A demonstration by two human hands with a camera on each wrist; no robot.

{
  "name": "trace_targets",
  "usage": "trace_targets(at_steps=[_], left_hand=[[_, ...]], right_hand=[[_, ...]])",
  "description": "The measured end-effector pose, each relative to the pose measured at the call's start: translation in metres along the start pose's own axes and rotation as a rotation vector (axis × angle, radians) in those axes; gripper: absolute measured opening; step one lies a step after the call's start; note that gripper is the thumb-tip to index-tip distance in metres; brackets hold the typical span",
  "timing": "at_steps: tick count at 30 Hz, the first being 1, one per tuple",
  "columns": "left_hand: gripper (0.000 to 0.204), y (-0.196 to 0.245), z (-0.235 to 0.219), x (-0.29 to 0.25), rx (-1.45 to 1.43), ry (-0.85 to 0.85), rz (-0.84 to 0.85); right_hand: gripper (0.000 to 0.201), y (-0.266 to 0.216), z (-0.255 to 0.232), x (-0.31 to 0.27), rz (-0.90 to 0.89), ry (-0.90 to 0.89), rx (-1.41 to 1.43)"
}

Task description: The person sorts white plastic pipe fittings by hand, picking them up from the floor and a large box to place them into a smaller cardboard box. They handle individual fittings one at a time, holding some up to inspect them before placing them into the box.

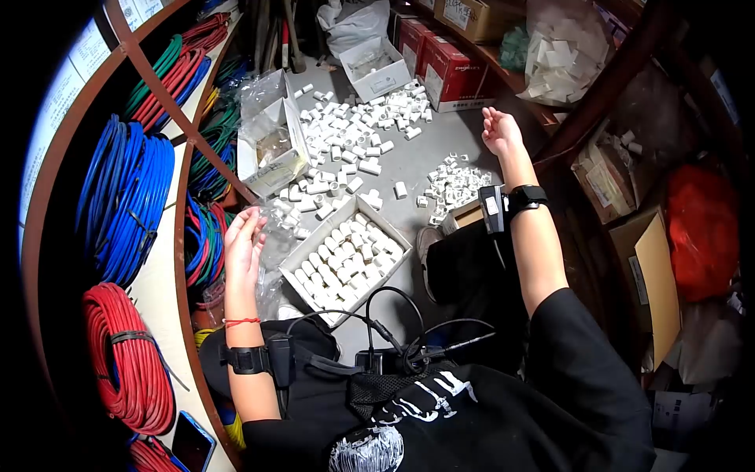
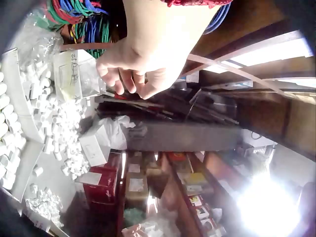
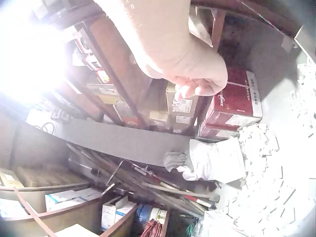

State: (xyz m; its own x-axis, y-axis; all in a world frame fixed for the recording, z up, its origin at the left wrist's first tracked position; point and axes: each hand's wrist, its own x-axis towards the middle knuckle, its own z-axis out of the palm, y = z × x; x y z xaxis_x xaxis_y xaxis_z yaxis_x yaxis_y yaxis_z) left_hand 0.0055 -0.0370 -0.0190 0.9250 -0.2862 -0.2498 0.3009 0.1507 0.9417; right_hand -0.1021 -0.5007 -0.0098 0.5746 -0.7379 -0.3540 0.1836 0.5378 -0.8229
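My left hand is raised at the left, fingers loosely curled and holding nothing, beside a clear plastic bag. The left wrist view also shows this hand with no object in its fingers. Up at the right, my right hand hangs in the air with bent fingers and an empty palm. Between the arms stands an open white box holding rows of white plastic pipe fittings. Loose fittings cover the floor beyond it, and smaller white clips lie heaped to the right.
Two more white cartons stand behind, a long one at left and a smaller one. Shelves with blue cable coils and red cable coils line the left. Red boxes and a brown carton flank the right.
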Motion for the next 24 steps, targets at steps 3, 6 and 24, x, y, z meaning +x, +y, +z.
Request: trace_targets(at_steps=[3,6,24], left_hand=[[0.009,0.0008,0.0034,-0.002,0.003,0.006,0.001],[0.009,0.0002,0.0029,-0.0026,0.016,0.006,0.005],[0.011,0.0025,0.0051,-0.0036,-0.01,0.026,-0.022]], right_hand=[[0.034,0.0029,0.0049,-0.0029,-0.031,0.034,-0.044],[0.038,0.0034,0.0064,-0.0045,-0.039,0.043,-0.077],[0.037,0.0025,0.0118,-0.0104,-0.019,0.032,-0.069]])
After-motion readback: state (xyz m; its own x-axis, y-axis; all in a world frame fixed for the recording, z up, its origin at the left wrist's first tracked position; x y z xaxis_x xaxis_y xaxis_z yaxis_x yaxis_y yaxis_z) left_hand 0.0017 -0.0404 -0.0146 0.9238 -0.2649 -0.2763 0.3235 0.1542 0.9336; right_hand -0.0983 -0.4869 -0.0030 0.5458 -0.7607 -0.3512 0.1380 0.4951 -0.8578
